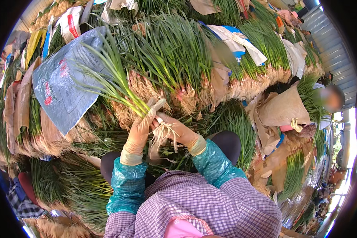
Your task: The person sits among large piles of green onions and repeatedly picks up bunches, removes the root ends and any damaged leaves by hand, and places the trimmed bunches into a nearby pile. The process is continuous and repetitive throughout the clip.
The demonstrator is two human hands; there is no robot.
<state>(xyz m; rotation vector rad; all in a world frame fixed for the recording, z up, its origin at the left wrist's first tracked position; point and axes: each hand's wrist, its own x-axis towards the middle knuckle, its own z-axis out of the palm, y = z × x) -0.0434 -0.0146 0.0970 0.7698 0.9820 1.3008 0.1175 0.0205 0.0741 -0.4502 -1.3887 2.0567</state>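
Observation:
My left hand (140,126), in a pale translucent glove, is closed round the lower stems of a few green onions (125,87). Their leaves fan up and to the left over a blue-grey plastic sack (68,77). Close beside it, my right hand (178,129), gloved too, has its fingers at the pinkish base of the same stalks; pale stringy roots (165,131) hang between the hands. The right fingertips are partly hidden, so its hold is not clear. Just beyond the hands, a long pile of green onions (166,53) lies with its roots towards me.
More onions (238,134) lie low to my right, and loose leafy ones (83,184) to my left. White sacking (238,41) and brown sacking (282,107) cover parts of the piles. A co-worker's gloved hand (296,125) shows at the right; a person in checked clothing (23,202) is at the lower left.

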